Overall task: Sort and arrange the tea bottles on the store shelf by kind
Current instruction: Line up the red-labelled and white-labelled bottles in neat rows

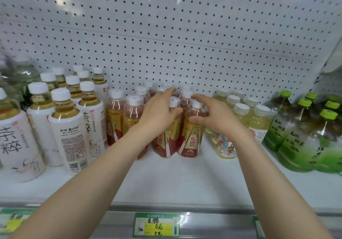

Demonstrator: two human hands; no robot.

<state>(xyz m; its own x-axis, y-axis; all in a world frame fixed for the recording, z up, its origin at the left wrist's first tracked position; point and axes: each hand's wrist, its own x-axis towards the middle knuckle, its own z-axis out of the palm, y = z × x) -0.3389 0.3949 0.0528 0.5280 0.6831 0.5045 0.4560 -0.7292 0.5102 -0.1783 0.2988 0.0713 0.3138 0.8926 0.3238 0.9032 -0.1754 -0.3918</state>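
Both hands in: the left hand [159,112] curls round the shoulder of one upright red-and-gold bottle [163,143], the right hand [212,115] wraps its twin bottle [190,139] just beside, each body standing straight below its own grip, neither hand nearer.

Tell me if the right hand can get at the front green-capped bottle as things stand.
Probably not yet: the right hand grips a red-and-gold bottle. Once freed, the green-capped bottle stands unblocked at the shelf front.
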